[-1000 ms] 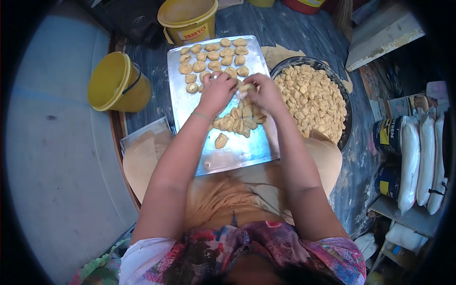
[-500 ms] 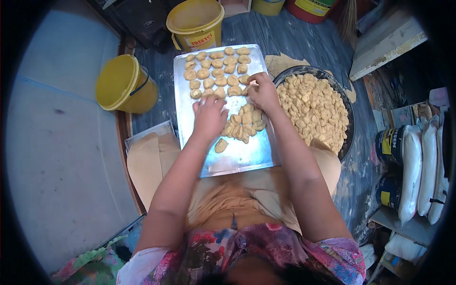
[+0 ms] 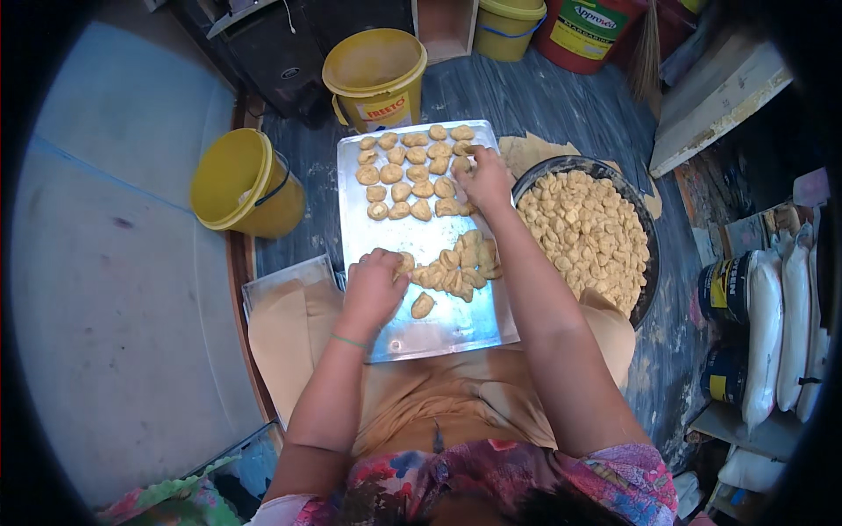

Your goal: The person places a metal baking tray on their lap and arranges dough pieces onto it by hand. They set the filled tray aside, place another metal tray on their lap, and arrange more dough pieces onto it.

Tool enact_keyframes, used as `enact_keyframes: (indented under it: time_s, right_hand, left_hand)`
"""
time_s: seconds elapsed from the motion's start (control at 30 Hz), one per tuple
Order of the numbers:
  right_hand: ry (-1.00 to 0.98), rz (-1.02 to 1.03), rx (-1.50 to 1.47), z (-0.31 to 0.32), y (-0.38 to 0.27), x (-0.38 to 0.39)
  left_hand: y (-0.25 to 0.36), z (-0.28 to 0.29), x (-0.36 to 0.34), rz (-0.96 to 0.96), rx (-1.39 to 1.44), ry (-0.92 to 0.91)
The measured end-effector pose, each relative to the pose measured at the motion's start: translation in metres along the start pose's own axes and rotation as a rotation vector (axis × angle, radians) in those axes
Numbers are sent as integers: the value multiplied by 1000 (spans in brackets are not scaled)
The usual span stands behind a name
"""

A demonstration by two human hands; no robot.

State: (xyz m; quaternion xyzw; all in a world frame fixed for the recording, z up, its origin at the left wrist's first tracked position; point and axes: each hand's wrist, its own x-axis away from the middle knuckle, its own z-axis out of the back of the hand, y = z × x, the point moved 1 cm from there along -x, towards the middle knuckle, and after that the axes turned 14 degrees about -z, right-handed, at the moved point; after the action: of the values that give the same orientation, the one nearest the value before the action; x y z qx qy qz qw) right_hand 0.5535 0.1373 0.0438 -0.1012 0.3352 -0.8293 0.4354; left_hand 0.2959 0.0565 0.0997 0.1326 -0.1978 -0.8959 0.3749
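Note:
A silver metal tray (image 3: 412, 337) rests across my lap. Rows of flattened tan dough pieces (image 3: 391, 174) cover its far half, and a loose cluster of similar dough lumps (image 3: 456, 267) lies nearer me, with one lump (image 3: 423, 305) apart from it. At the cluster's left end, my left hand (image 3: 374, 285) closes its fingers on a dough piece (image 3: 404, 262). My right hand (image 3: 485, 182) is at the right end of the rows, its thumb and fingers closed around another dough piece (image 3: 460, 164), partly hidden by them.
A round black basin (image 3: 652, 237) heaped with dough pieces (image 3: 583, 232) stands on the floor right of the tray. Yellow buckets (image 3: 289, 206) stand left of and beyond the tray. A whitish board (image 3: 719, 114) and long filled plastic bags (image 3: 763, 342) are at the right.
My left hand has moved from the near row back toward me to the loose cluster. My right hand has shifted to a piece farther up the right side. The view has tilted slightly.

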Motion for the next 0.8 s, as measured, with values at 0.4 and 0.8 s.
enact_keyframes:
  time_s: [0.4,0.8]
  right_hand:
    - [-52,177,48,11,-20,21]
    - [-21,376,127,-4,-29,6]
  left_hand:
    - [-21,-9,-11,-36,76,122]
    - [-6,-13,-15,-81,94,118]
